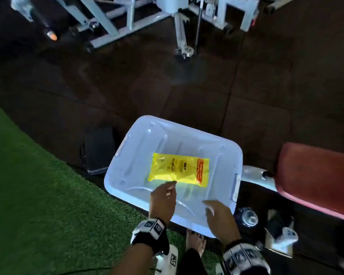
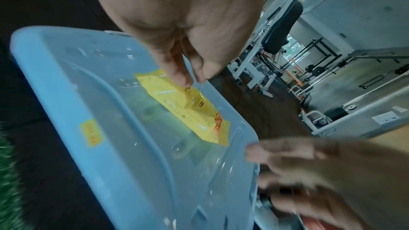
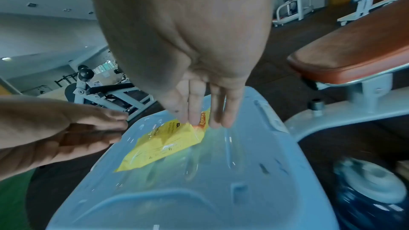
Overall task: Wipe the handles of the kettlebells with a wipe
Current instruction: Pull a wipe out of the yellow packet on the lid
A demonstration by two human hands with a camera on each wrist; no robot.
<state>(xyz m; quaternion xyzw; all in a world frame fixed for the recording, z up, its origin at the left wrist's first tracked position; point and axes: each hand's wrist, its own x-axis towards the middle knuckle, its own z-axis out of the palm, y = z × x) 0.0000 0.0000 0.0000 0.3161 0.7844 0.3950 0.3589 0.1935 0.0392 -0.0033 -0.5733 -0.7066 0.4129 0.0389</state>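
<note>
Two hands reach over a yellow pack of wipes

The left hand [image 1: 163,199] and right hand [image 1: 220,219] hover with loose fingers, holding nothing. Past them the flat, shiny yellow wipe pack [image 1: 179,168], orange at one end, lies on the pale blue bin lid [image 1: 139,147].

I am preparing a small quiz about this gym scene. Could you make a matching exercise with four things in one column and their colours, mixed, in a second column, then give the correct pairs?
Things:
1. wipes packet
2. storage bin lid
3. bench pad
4. turf

Colours:
A. green
B. red
C. yellow
D. pale translucent blue

Pairs: 1-C, 2-D, 3-B, 4-A
</note>
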